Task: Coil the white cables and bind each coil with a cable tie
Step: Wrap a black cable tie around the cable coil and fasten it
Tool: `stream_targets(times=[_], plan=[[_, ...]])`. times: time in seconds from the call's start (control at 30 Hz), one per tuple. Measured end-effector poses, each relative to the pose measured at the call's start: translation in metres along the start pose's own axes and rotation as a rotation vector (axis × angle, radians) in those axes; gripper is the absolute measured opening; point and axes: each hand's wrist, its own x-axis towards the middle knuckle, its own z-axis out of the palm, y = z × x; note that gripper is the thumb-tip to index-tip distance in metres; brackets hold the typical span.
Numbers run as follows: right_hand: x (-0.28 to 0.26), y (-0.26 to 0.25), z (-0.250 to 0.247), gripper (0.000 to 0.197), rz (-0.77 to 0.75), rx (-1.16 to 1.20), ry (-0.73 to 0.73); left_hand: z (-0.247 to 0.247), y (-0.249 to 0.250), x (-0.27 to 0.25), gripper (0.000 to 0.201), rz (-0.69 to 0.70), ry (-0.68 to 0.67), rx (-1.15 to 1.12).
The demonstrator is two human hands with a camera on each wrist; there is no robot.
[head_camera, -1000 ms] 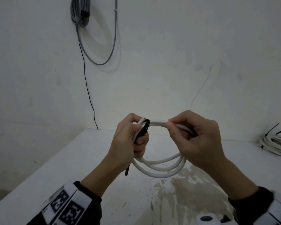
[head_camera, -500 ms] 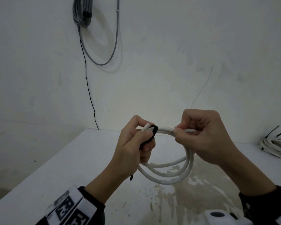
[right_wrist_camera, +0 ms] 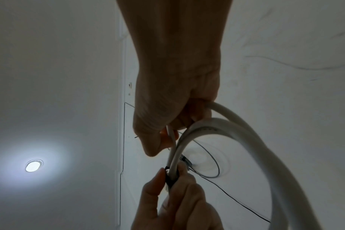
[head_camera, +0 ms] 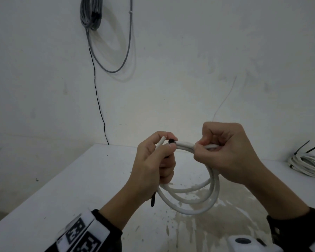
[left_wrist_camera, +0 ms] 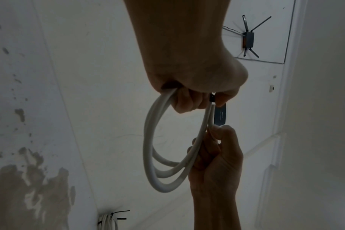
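Note:
Both hands hold a coil of white cable (head_camera: pixel 187 200) above the white table (head_camera: pixel 76 180). My left hand (head_camera: pixel 168 145) grips the coil's top left, its thumb pressing a black cable tie (head_camera: pixel 171 141) looped round the strands there. The tie's tail (head_camera: pixel 153 199) hangs below that hand, and a cut cable end (head_camera: pixel 161 141) sticks out above the fingers. My right hand (head_camera: pixel 198 145) pinches the top strands a little to the right, fingers curled. The right wrist view shows the tie (right_wrist_camera: pixel 170 179) round the cable (right_wrist_camera: pixel 246 140) between my left hand's fingers (right_wrist_camera: pixel 158 183).
A second white coil (head_camera: pixel 305 161) bound with black ties lies at the table's far right. Grey cable (head_camera: pixel 91 13) hangs on the wall, with a thin black wire (head_camera: pixel 98 99) below it. Brown stains (head_camera: pixel 198 226) mark the near tabletop. A white device (head_camera: pixel 244 242) sits at the bottom edge.
The tie's loop has moved from the coil's left side up to its top under my left thumb. My right hand has shifted right and curled tighter on the cable.

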Motion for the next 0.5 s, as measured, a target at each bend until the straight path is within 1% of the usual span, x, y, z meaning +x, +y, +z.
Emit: stream_targets(times=[0.1, 0.2, 0.3, 0.37, 0.43, 0.5], plan=[[-0.0006, 0.002, 0.0025, 0.026, 0.018, 0.015, -0.005, 0.0005, -0.0011, -0.0019, 0.006, -0.018, 0.038, -0.047], [-0.0014, 0.0031, 0.0029, 0.025, 0.047, 0.006, -0.005, -0.0004, -0.0024, -0.0033, 0.005, -0.031, 0.044, -0.067], [-0.0031, 0.0038, 0.0005, 0.023, 0.092, 0.003, -0.017, -0.001, -0.0017, -0.0025, 0.007, -0.073, 0.036, -0.08], [-0.0031, 0.0029, -0.0009, 0.021, 0.114, 0.004, -0.037, -0.0016, -0.0019, -0.0018, 0.008, -0.087, 0.026, -0.048], [-0.0025, 0.0013, -0.0022, 0.025, 0.116, -0.009, -0.052, -0.0017, -0.0027, -0.002, 0.009, -0.08, 0.01, 0.011], [-0.0018, -0.0004, -0.0039, 0.025, 0.111, -0.026, -0.057, -0.0014, -0.0032, -0.0024, 0.008, -0.077, -0.004, 0.056]])
